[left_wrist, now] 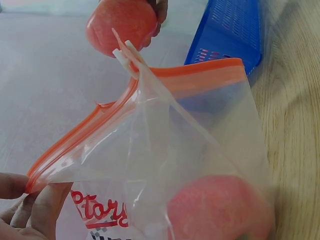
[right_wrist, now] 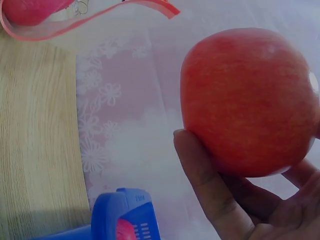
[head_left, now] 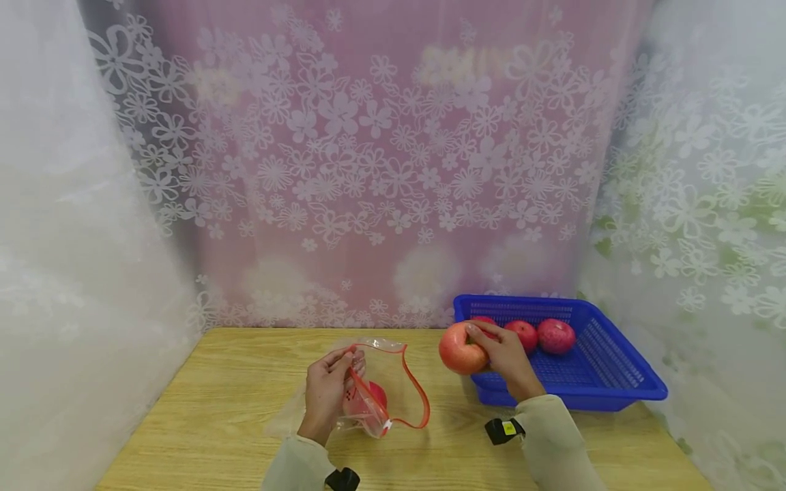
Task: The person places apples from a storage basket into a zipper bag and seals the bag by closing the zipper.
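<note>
1. Step in hand, we judge: bagging apples, one at a time. Our right hand (head_left: 506, 354) has its fingers and thumb curled round an apple (head_left: 459, 351), held up at the left end of the blue basket (head_left: 632, 393), not yet at the bag.
2. Left hand (head_left: 328, 389): pinching the left side of the red zip rim of the clear bag (head_left: 426, 402) between thumb and fingers. Mouth gapes, facing up and right. White slider (head_left: 387, 426) sits at the rim's near end.
3. Another apple (left_wrist: 215, 207) is already low inside the bag; three more apples (head_left: 556, 336) lie along the far side of the basket, one partly hidden by the right hand.
4. Next move, our guess: carry the held apple left, over the right side of the rim, and lower it in while the left hand keeps the mouth wide. The loose right side could fold or snag the fruit; we would come in from above.
5. Edges: basket sits toward the table's far right, its far side by the flowered curtain (head_left: 393, 170). Little room there.
6. Open room: bare wood of the table (head_left: 215, 389) left of the bag, plus a strip between bag and basket. Exact apple height above it: cannot tell.
</note>
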A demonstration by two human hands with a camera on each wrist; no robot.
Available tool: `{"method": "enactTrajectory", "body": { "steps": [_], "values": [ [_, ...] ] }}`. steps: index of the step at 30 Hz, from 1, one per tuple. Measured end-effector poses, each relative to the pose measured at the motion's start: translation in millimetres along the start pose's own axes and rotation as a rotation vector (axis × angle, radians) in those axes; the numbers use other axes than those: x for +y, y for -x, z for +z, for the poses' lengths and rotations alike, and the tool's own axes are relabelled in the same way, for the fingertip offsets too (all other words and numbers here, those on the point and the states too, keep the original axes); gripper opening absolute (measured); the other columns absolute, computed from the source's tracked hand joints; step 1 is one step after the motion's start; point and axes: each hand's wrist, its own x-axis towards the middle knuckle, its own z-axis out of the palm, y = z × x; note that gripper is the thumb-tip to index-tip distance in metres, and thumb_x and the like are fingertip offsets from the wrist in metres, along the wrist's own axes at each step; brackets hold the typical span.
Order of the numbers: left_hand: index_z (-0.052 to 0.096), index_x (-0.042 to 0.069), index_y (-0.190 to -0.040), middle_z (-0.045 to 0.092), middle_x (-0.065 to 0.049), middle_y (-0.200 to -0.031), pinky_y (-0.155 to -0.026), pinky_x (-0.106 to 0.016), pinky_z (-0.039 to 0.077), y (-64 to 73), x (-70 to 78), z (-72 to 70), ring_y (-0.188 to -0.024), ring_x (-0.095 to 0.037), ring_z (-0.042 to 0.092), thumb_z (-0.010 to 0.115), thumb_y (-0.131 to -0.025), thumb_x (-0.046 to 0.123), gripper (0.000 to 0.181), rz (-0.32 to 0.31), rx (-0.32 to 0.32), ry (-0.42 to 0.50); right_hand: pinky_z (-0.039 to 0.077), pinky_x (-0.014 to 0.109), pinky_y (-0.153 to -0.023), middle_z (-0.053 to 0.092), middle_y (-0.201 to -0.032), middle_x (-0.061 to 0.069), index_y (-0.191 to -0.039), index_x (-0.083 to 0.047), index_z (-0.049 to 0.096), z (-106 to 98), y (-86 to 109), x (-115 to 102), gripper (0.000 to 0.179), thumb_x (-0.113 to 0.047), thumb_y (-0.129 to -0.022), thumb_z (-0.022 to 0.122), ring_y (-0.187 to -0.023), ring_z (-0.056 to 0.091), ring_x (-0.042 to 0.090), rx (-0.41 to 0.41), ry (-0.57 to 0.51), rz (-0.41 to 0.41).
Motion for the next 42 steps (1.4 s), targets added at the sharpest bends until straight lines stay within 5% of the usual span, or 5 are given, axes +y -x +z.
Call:
{"method": "enactTrajectory", "body": {
  "steps": [12,20,42],
  "values": [
    [0.061,-0.012,-0.119,0.069,-0.021,-0.106,-0.075,-0.03,0.057,-1.4,1.0,0.7,-0.086,-0.018,0.071,0.053,-0.099,0.006,0.028,0.001,0.003,0.0,0.058,0.036,-0.063,0.064,-0.116,0.021,-0.129,-0.003,0.061,16.9,4.1,3.2,0.048,-0.036,-0.094,0.063,-0.084,0.066,0.021,-0.008,0.036,-0.037],
    [0.061,-0.011,-0.12,0.07,-0.018,-0.105,-0.074,-0.028,0.057,-2.5,0.7,0.3,-0.086,-0.018,0.071,0.054,-0.099,0.006,0.028,-0.004,0.003,-0.005,0.058,0.035,-0.064,0.069,-0.105,0.019,-0.133,-0.003,0.058,26.1,12.4,3.5,0.049,-0.032,-0.094,0.064,-0.08,0.068,0.021,-0.09,-0.016,-0.035],
    [0.059,-0.014,-0.12,0.067,-0.026,-0.108,-0.073,-0.029,0.057,-1.6,-0.5,1.9,-0.081,-0.014,0.071,0.053,-0.099,0.004,0.028,0.003,0.0,0.045,0.053,0.025,-0.061,0.07,-0.104,0.015,-0.124,-0.003,0.065,69.3,33.5,7.4,0.04,-0.023,-0.089,0.07,-0.081,0.064,0.015,-0.141,0.036,-0.186]
  ]
}}
